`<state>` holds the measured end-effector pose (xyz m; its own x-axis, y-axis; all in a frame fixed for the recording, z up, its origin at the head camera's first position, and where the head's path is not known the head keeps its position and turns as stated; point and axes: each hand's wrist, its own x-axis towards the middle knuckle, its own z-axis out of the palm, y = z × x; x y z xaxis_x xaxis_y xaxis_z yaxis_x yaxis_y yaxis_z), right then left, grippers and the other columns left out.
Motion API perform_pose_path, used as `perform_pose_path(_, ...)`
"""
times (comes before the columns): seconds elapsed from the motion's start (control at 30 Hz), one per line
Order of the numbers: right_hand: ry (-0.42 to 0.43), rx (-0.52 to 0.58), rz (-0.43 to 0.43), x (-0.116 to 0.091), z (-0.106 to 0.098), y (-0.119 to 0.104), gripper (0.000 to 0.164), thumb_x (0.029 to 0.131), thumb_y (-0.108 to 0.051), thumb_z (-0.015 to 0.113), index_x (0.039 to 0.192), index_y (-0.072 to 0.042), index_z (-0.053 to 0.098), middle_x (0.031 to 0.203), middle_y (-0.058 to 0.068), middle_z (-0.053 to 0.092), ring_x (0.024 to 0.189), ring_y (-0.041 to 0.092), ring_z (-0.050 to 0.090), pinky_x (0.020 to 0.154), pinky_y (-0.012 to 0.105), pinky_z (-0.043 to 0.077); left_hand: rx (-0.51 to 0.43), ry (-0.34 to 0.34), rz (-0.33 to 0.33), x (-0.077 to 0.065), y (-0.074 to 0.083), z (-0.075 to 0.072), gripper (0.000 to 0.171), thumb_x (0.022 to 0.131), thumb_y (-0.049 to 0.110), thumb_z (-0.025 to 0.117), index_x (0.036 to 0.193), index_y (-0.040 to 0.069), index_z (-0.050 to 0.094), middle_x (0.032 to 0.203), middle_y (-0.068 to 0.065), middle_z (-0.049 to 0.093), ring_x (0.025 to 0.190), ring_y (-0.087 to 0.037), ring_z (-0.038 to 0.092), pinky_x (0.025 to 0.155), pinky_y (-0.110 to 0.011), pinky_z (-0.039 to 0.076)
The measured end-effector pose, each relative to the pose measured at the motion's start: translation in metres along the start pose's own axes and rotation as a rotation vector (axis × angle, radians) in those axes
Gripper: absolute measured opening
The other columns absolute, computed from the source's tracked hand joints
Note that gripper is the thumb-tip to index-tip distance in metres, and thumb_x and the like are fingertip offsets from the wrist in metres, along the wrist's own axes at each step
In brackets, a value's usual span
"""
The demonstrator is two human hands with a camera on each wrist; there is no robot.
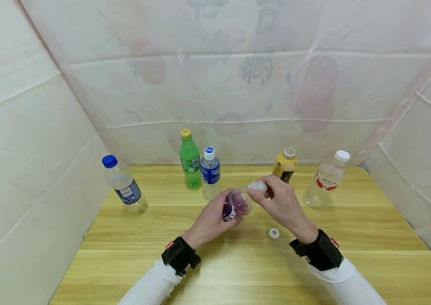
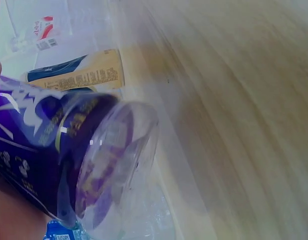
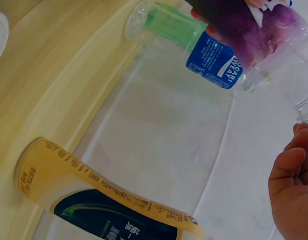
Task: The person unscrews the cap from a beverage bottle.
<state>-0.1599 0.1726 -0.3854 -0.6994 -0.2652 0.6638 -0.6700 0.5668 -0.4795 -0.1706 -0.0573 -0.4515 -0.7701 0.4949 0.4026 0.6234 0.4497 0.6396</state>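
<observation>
My left hand [image 1: 209,220] grips a clear bottle with a purple label [image 1: 229,209] around its body, above the middle of the table. The bottle is tilted, its neck end toward my right hand [image 1: 282,205]. Thumb and fingers of the right hand pinch a white cap [image 1: 257,186] at that neck end. Whether the cap is seated on the mouth or loose, I cannot tell. In the left wrist view, the purple bottle [image 2: 39,145] shows its clear base. On the table below the right hand lies another white cap [image 1: 274,233].
Behind the hands stand a green bottle [image 1: 190,165], a blue-labelled bottle [image 1: 210,173] and a yellow bottle [image 1: 285,163]. A blue-capped bottle [image 1: 125,186] is at the left, a white-capped clear bottle [image 1: 323,182] at the right. Pale sheeting [image 1: 238,93] surrounds the wooden table [image 1: 238,275].
</observation>
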Motion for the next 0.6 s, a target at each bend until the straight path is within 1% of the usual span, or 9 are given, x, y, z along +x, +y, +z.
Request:
perform_pose_path(0.07, -0.003, -0.007, -0.034, 0.0001, 0.0001, 0.0009, 0.056, 0.1, -0.057, 0.059, 0.099, -0.002, 0.066, 0.079, -0.003, 0.055, 0.064, 0.01, 0.049, 0.053, 0.022, 0.042, -0.035, -0.018, 0.001, -0.0002, 0.0004, -0.0006, 0.077, 0.086, 0.022, 0.086, 0.148, 0.004, 0.045, 0.137, -0.014, 0.061, 0.124, -0.023, 0.061, 0.105, -0.039, 0.052)
perform_pose_path(0.17, 0.002, -0.028, -0.081, 0.0001, 0.0001, 0.0027, 0.062, 0.101, -0.062, 0.052, 0.098, -0.002, 0.065, 0.079, -0.001, 0.055, 0.064, 0.01, 0.048, 0.052, 0.022, 0.042, -0.08, -0.044, 0.005, 0.0001, 0.0008, -0.0015, 0.076, 0.086, 0.02, 0.085, 0.147, 0.003, 0.044, 0.137, -0.013, 0.061, 0.124, -0.022, 0.06, 0.105, -0.039, 0.051)
perform_pose_path(0.3, 0.011, -0.051, -0.122, 0.0001, -0.0006, 0.0045, 0.061, 0.102, -0.061, 0.052, 0.097, -0.001, 0.063, 0.079, 0.0, 0.055, 0.065, 0.007, 0.046, 0.052, 0.022, 0.041, -0.116, -0.071, 0.004, 0.0006, 0.0011, -0.0027, 0.076, 0.087, 0.019, 0.084, 0.149, 0.003, 0.043, 0.139, -0.013, 0.059, 0.126, -0.023, 0.059, 0.107, -0.04, 0.05)
perform_pose_path(0.37, 0.012, -0.059, -0.134, 0.0004, -0.0011, 0.0051, 0.06, 0.102, -0.061, 0.052, 0.097, -0.002, 0.063, 0.079, 0.0, 0.054, 0.066, 0.006, 0.045, 0.052, 0.022, 0.041, -0.127, -0.089, -0.007, 0.0006, 0.0012, -0.0034, 0.076, 0.088, 0.02, 0.084, 0.149, 0.003, 0.042, 0.14, -0.013, 0.058, 0.127, -0.023, 0.058, 0.108, -0.04, 0.049)
perform_pose_path(0.47, 0.004, -0.064, -0.147, 0.0009, -0.0019, 0.0063, 0.06, 0.102, -0.06, 0.051, 0.096, -0.002, 0.062, 0.079, -0.001, 0.053, 0.066, 0.005, 0.044, 0.051, 0.022, 0.041, -0.143, -0.11, -0.025, 0.0008, 0.0009, -0.0039, 0.076, 0.089, 0.02, 0.083, 0.15, 0.004, 0.041, 0.141, -0.012, 0.057, 0.128, -0.022, 0.057, 0.108, -0.04, 0.049)
perform_pose_path(0.6, -0.007, -0.063, -0.151, 0.0014, -0.0028, 0.0079, 0.06, 0.102, -0.061, 0.051, 0.095, -0.003, 0.061, 0.078, -0.002, 0.052, 0.066, 0.005, 0.044, 0.051, 0.022, 0.04, -0.16, -0.126, -0.03, 0.0016, -0.0002, -0.0048, 0.075, 0.089, 0.02, 0.083, 0.15, 0.005, 0.041, 0.141, -0.012, 0.057, 0.127, -0.021, 0.057, 0.109, -0.041, 0.049)
